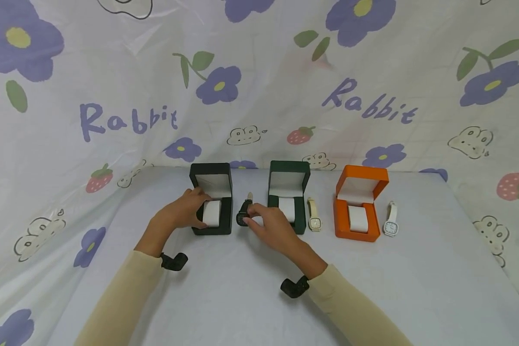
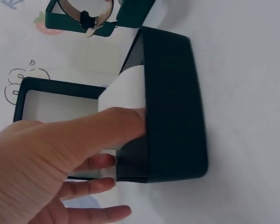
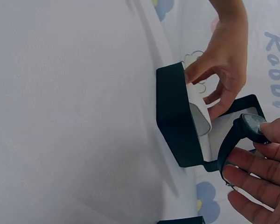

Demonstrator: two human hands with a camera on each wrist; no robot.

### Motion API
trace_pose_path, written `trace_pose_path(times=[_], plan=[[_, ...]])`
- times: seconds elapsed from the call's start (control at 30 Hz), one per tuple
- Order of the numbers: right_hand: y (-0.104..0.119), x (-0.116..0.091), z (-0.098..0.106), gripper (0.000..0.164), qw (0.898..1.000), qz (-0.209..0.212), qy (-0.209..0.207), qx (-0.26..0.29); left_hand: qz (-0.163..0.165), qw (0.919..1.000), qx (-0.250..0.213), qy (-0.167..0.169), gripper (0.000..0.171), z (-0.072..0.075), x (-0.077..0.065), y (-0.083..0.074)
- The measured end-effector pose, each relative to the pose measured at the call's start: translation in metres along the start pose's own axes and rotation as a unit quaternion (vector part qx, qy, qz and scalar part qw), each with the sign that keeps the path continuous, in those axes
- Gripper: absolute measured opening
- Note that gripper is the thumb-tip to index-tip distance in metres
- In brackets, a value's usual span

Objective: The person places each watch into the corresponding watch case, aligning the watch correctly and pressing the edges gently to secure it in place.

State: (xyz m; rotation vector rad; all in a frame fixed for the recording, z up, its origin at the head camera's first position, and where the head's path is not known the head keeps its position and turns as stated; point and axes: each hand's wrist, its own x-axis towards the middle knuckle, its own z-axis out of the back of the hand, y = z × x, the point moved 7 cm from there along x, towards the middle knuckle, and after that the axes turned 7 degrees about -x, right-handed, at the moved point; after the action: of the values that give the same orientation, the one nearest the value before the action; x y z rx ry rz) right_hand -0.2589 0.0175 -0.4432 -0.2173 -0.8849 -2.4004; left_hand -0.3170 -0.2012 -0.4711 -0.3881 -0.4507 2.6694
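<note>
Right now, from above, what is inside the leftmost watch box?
Inside the leftmost watch box is a white cushion, with the left hand at its left side. What lies beneath the cushion is covered, and the hand hides part of the box's left side.

Black watch (image 1: 244, 212) aloft beside open dark-green box (image 1: 212, 231), white cushion (image 1: 213, 214) inside

Left grip (image 1: 185, 209) curved, right grip (image 1: 275, 228) in a pinch
</note>
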Motion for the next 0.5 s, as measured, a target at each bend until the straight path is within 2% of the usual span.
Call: trace_pose_path(times=[0.27,0.5], plan=[[-0.001,-0.006,0.003,0.015,1.0,-0.009,-0.007,0.026,-0.023,0.9981,-0.007,-0.056,0.08,-0.001,-0.008,0.002],[-0.001,-0.01,0.006,0.016,0.999,-0.016,-0.011,0.029,-0.033,0.9939,-0.04,-0.097,0.082,-0.007,-0.014,0.011]])
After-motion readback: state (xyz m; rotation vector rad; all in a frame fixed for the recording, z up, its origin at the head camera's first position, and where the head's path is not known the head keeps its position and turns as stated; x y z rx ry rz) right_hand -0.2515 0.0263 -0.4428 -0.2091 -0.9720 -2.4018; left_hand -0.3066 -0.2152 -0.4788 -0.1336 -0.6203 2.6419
